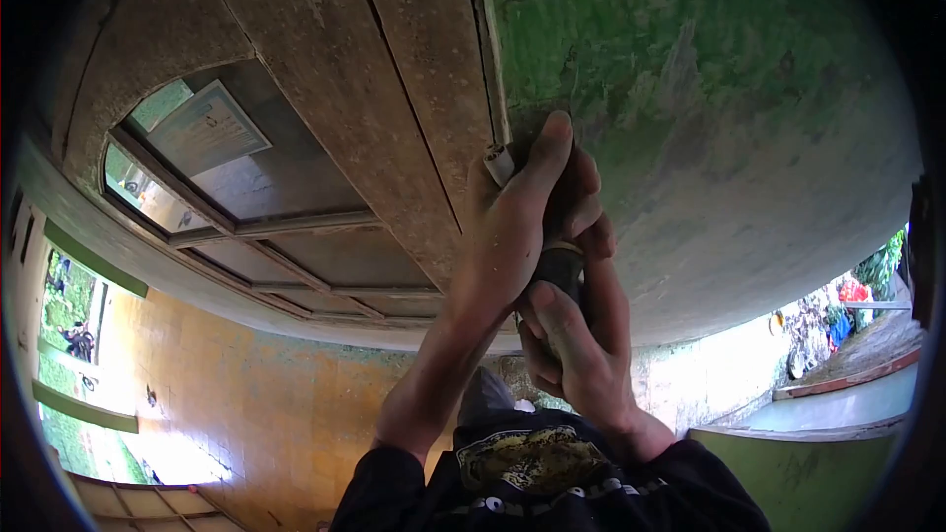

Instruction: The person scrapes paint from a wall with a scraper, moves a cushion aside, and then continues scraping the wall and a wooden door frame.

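Observation:
Both hands are raised close together in front of the wall. My left hand (pixel 522 192) is closed, its thumb pointing up and its fingers curled; what lies inside the grip is hidden. A short whitish tube (pixel 500 166) with a dark-flecked end shows at its left edge, near the wooden boards. Just below, my right hand (pixel 586 350) is wrapped round a dark cylindrical handle (pixel 560 271) with a tan rim at its top. The upper end of the handle goes in under the left hand's fingers, where I cannot tell its kind.
Brown wooden boards (pixel 404 49) meet a worn green wall (pixel 670 89) beside the hands. To the left is a paned window (pixel 305 227) with a paper (pixel 212 128) behind the glass. A tiled floor (pixel 305 414) lies below, and a green ledge (pixel 798 473) stands at the right.

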Demonstrator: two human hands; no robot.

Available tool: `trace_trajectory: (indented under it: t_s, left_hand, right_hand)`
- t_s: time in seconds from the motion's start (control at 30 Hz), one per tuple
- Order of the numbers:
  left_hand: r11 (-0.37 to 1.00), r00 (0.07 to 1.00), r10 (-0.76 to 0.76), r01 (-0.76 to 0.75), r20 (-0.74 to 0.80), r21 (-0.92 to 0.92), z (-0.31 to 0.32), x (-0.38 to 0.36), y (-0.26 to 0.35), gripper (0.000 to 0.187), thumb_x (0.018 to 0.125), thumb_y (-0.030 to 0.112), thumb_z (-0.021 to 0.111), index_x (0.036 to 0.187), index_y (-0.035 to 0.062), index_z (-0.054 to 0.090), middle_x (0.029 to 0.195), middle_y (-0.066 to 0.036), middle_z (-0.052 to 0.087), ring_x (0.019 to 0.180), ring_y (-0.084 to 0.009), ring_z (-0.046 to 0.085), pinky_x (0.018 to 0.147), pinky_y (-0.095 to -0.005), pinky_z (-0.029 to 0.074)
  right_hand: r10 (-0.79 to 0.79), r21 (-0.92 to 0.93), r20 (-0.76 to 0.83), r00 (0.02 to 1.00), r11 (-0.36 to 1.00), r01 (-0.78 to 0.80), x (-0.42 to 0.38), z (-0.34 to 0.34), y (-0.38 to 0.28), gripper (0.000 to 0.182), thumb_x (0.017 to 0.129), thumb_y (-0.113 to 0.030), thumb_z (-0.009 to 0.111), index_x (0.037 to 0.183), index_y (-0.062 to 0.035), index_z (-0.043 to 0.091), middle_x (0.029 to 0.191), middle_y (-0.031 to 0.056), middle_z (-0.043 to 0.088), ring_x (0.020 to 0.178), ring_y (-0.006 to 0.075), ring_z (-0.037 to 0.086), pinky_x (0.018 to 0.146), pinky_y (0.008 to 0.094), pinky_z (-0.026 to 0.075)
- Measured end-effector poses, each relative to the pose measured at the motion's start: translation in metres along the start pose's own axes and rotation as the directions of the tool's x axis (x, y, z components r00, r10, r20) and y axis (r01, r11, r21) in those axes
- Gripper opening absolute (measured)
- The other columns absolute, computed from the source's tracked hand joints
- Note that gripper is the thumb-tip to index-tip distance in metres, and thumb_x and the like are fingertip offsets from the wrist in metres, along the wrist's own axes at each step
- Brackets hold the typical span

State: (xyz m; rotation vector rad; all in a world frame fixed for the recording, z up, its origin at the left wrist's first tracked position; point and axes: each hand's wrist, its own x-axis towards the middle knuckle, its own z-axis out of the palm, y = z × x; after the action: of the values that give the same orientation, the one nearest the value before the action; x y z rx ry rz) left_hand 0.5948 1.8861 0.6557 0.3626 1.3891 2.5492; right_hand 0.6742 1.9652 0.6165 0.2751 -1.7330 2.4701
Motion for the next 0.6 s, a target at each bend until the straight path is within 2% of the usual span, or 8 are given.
trace_trajectory:
  t_s: [0.1, 0.23, 0.3, 0.37, 0.43, 0.5, 0.57, 0.6]
  left_hand:
    - [1.0, 1.0, -0.003, 0.003, -0.03, -0.003, -0.003, -0.004, -0.003, 0.034, 0.096, 0.037, 0.054, 0.079, 0.0083, 0.053, 0.054, 0.0, 0.041, 0.045, -0.0179, 0.049, 0.053, -0.0355, 0.047]
    - [0.999, 0.999, -0.032, 0.032, -0.026, 0.002, 0.001, -0.004, 0.012, 0.032, 0.096, 0.035, 0.055, 0.079, 0.0088, 0.052, 0.055, 0.0, 0.042, 0.045, -0.0164, 0.048, 0.052, -0.0339, 0.047]
    - [1.0, 0.999, -0.02, 0.02, -0.05, 0.013, -0.004, -0.007, -0.003, 0.031, 0.096, 0.035, 0.055, 0.079, 0.009, 0.052, 0.055, 0.0, 0.042, 0.045, -0.0157, 0.048, 0.052, -0.0331, 0.047]
    - [0.998, 0.997, 0.053, -0.052, -0.048, 0.026, -0.004, -0.001, 0.003, 0.03, 0.096, 0.034, 0.055, 0.08, 0.0092, 0.052, 0.055, 0.001, 0.043, 0.046, -0.015, 0.049, 0.051, -0.0322, 0.047]
    - [0.998, 1.0, 0.015, -0.014, -0.018, 0.058, -0.002, -0.003, 0.013, 0.029, 0.096, 0.034, 0.054, 0.081, 0.0094, 0.052, 0.056, 0.0, 0.043, 0.048, -0.0149, 0.05, 0.052, -0.0321, 0.047]
    - [0.997, 1.0, 0.007, -0.006, -0.013, 0.073, -0.004, -0.009, 0.007, 0.03, 0.096, 0.034, 0.054, 0.08, 0.0092, 0.052, 0.056, 0.0, 0.043, 0.049, -0.0156, 0.05, 0.052, -0.0325, 0.047]
    - [0.994, 0.998, 0.064, -0.066, 0.02, 0.086, -0.004, -0.004, 0.013, 0.03, 0.096, 0.034, 0.054, 0.08, 0.0091, 0.052, 0.056, 0.0, 0.043, 0.05, -0.0162, 0.051, 0.053, -0.033, 0.047]
    - [0.995, 0.999, 0.031, -0.033, 0.026, 0.092, -0.005, -0.004, 0.016, 0.031, 0.096, 0.035, 0.054, 0.08, 0.0089, 0.052, 0.056, 0.0, 0.043, 0.051, -0.0169, 0.052, 0.054, -0.0331, 0.048]
  right_hand:
    - [0.088, 0.105, 0.059, 0.994, 0.99, -0.094, -0.003, -0.006, 0.003, 0.056, 0.093, -0.006, 0.049, 0.143, 0.0024, 0.025, 0.087, 0.0019, 0.052, 0.059, 0.0028, 0.045, 0.046, 0.0179, 0.034]
    - [0.097, 0.131, 0.065, 0.993, 0.986, -0.105, 0.002, -0.004, -0.002, 0.058, 0.093, -0.006, 0.048, 0.145, 0.0013, 0.024, 0.086, 0.0013, 0.051, 0.057, 0.0026, 0.043, 0.045, 0.0184, 0.033]
    - [0.135, 0.163, 0.064, 0.989, 0.976, -0.144, -0.004, 0.002, -0.002, 0.059, 0.093, -0.005, 0.047, 0.145, 0.0005, 0.023, 0.085, 0.0008, 0.05, 0.055, 0.0025, 0.042, 0.045, 0.0187, 0.032]
    - [0.083, 0.153, 0.061, 0.995, 0.984, -0.092, 0.001, 0.006, -0.002, 0.059, 0.093, -0.006, 0.047, 0.146, -0.001, 0.023, 0.082, 0.0004, 0.049, 0.053, 0.0026, 0.041, 0.044, 0.0192, 0.032]
    - [0.039, 0.123, 0.037, 0.999, 0.991, -0.044, 0.0, 0.013, -0.003, 0.061, 0.093, -0.007, 0.048, 0.147, -0.0025, 0.02, 0.078, 0.0, 0.048, 0.054, 0.0026, 0.042, 0.044, 0.0191, 0.032]
    - [0.102, 0.131, -0.018, 0.995, 0.986, -0.099, -0.005, 0.016, -0.003, 0.056, 0.093, -0.008, 0.049, 0.144, -0.002, 0.026, 0.075, -0.0005, 0.047, 0.052, 0.0025, 0.041, 0.044, 0.0192, 0.032]
    - [0.118, 0.162, 0.069, 0.991, 0.978, -0.128, 0.0, 0.012, -0.012, 0.047, 0.093, -0.009, 0.05, 0.137, -0.0019, 0.033, 0.072, -0.0014, 0.046, 0.05, 0.003, 0.041, 0.043, 0.0201, 0.032]
    - [0.111, 0.161, 0.061, 0.992, 0.98, -0.12, 0.0, 0.015, -0.011, 0.047, 0.093, -0.009, 0.05, 0.137, -0.0019, 0.033, 0.072, -0.0014, 0.046, 0.05, 0.003, 0.041, 0.043, 0.0201, 0.032]
